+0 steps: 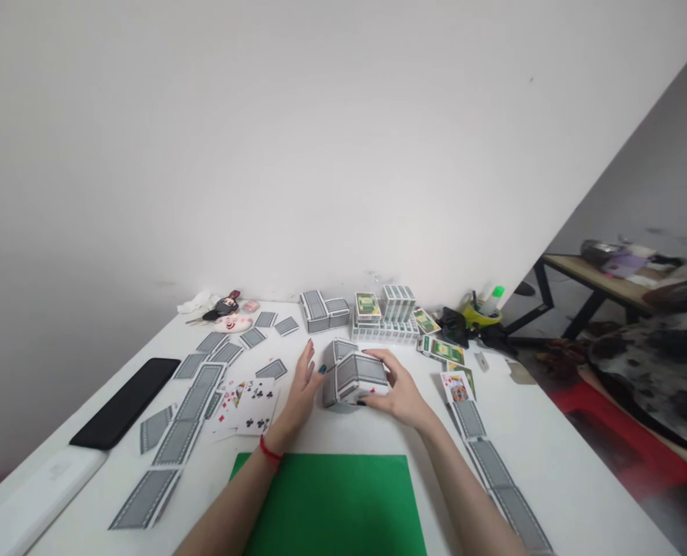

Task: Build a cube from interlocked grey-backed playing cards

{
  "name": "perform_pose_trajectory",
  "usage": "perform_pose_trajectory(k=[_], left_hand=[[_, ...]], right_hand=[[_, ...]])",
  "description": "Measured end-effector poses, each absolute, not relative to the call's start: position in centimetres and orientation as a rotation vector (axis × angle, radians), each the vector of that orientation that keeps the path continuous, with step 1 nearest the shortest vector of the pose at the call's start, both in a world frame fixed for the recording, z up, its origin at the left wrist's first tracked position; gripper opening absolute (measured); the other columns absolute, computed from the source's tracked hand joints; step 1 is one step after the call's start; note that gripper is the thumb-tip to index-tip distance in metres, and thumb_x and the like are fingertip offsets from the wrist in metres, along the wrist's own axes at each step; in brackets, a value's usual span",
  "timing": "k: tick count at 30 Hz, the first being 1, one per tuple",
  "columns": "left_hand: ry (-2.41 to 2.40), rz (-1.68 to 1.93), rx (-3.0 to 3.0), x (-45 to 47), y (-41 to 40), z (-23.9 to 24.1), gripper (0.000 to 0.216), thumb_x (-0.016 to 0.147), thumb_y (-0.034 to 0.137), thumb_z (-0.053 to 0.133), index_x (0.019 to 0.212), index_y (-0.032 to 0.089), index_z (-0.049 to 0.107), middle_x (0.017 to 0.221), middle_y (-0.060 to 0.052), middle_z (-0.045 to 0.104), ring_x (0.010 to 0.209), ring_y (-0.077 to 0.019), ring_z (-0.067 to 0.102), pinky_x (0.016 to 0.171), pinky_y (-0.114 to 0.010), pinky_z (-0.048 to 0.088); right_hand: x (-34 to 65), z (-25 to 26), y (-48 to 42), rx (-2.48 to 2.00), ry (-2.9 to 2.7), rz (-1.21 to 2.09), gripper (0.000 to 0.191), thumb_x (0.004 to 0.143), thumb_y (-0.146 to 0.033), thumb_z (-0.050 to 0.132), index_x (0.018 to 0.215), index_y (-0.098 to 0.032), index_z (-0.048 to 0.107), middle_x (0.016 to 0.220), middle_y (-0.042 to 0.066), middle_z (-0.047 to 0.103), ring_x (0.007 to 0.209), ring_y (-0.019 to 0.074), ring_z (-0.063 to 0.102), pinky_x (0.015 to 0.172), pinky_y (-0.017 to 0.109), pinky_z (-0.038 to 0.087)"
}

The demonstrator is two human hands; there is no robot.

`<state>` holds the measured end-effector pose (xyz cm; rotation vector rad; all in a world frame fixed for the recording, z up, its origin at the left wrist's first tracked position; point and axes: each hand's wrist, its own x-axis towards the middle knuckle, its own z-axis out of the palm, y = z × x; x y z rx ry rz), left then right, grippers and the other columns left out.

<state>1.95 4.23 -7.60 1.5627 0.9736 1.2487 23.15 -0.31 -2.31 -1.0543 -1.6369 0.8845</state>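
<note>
My right hand (400, 392) grips a stack of grey-backed playing cards (362, 369), thumb on the near side and fingers over the far right edge. This stack sits tilted against or over other card stacks (339, 350) in the middle of the table. To the left of the stacks is my left hand (304, 386), fingers stretched out and thumb pointing at them; whether the thumb touches the cards I cannot tell. In front, a green mat (335, 506) lies partly under my forearms. Face-up cards (258, 401) lie left of my left hand.
Grey card rows run down the left (174, 442) and right (497, 471). Card boxes (385, 330) and more card stacks (316, 310) stand by the wall. A black slab (126, 403) and white case (39, 494) lie left. A yellow-green holder (482, 315) stands back right.
</note>
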Motion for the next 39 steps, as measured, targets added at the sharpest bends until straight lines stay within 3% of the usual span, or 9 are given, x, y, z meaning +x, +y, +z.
perform_pose_trajectory(k=[4, 9, 15, 21, 26, 30, 34, 39], left_hand=[[0.831, 1.309, 1.870, 2.4, 2.8, -4.9, 0.049, 0.091, 0.042, 0.036, 0.138, 0.026, 0.031, 0.148, -0.008, 0.023, 0.137, -0.0234, 0.018, 0.112, -0.045, 0.015], [0.723, 1.311, 2.255, 3.4, 0.8, -1.3, 0.063, 0.085, 0.041, 0.050, 0.140, 0.025, 0.026, 0.145, -0.011, 0.030, 0.137, -0.0295, 0.017, 0.111, -0.052, 0.015], [0.834, 1.199, 2.359, 4.5, -0.9, -0.3, 0.073, 0.089, 0.035, 0.044, 0.145, 0.023, -0.001, 0.150, -0.012, 0.016, 0.138, -0.0305, 0.011, 0.111, -0.054, 0.013], [0.823, 1.287, 2.274, 5.1, -1.8, 0.5, 0.069, 0.091, 0.035, 0.036, 0.144, 0.023, -0.006, 0.152, -0.011, 0.002, 0.139, -0.0317, 0.006, 0.110, -0.054, 0.013], [0.794, 1.349, 2.233, 4.7, -1.6, 0.4, 0.061, 0.093, 0.032, 0.033, 0.144, 0.025, 0.002, 0.151, -0.011, 0.010, 0.138, -0.0288, 0.011, 0.110, -0.051, 0.016], [0.752, 1.362, 2.251, 3.7, -1.0, 0.8, 0.052, 0.092, 0.034, 0.034, 0.141, 0.026, 0.017, 0.143, -0.013, 0.023, 0.132, -0.0286, 0.023, 0.107, -0.050, 0.025], [0.675, 1.386, 2.222, 3.0, -0.7, 1.8, 0.033, 0.093, 0.039, 0.030, 0.119, 0.026, 0.044, 0.125, -0.011, 0.035, 0.121, -0.0261, 0.036, 0.101, -0.046, 0.033], [0.703, 1.460, 2.033, 3.6, -1.2, 2.1, 0.034, 0.093, 0.043, 0.025, 0.108, 0.024, 0.048, 0.118, -0.010, 0.039, 0.114, -0.0229, 0.041, 0.097, -0.042, 0.037]], right_hand=[[22.7, 0.3, -1.1, -0.959, -1.680, 0.776, 0.062, 0.063, -0.026, 0.075, 0.119, -0.025, 0.049, 0.123, 0.009, 0.046, 0.117, 0.0248, 0.045, 0.097, 0.039, 0.039], [22.7, 0.5, -1.3, -0.889, -1.660, 0.852, 0.061, 0.070, -0.027, 0.070, 0.125, -0.024, 0.042, 0.126, 0.010, 0.044, 0.117, 0.0244, 0.045, 0.101, 0.040, 0.034], [21.8, 1.6, -2.3, -0.882, -1.656, 0.924, 0.061, 0.074, -0.026, 0.066, 0.127, -0.026, 0.037, 0.130, 0.009, 0.043, 0.121, 0.0246, 0.043, 0.102, 0.040, 0.034], [19.9, 2.8, -3.8, -0.857, -1.613, 1.061, 0.075, 0.081, -0.027, 0.058, 0.141, -0.029, 0.013, 0.141, 0.011, 0.030, 0.121, 0.0241, 0.045, 0.094, 0.037, 0.045], [18.8, 3.0, -4.1, -0.871, -1.582, 0.983, 0.080, 0.081, -0.025, 0.057, 0.143, -0.029, 0.006, 0.141, 0.011, 0.030, 0.126, 0.0245, 0.039, 0.096, 0.037, 0.044], [18.5, 2.8, -3.9, -0.887, -1.511, 0.941, 0.079, 0.079, -0.025, 0.060, 0.142, -0.029, 0.012, 0.138, 0.010, 0.036, 0.123, 0.0234, 0.042, 0.096, 0.037, 0.044], [18.4, 2.8, -3.5, -0.830, -1.588, 0.865, 0.058, 0.080, -0.036, 0.059, 0.132, -0.029, 0.034, 0.134, 0.008, 0.039, 0.125, 0.0246, 0.039, 0.102, 0.039, 0.037], [17.9, 2.3, -3.7, -0.838, -1.658, 0.624, 0.035, 0.090, -0.043, 0.039, 0.122, -0.028, 0.038, 0.124, 0.010, 0.038, 0.124, 0.0246, 0.036, 0.104, 0.045, 0.032]])
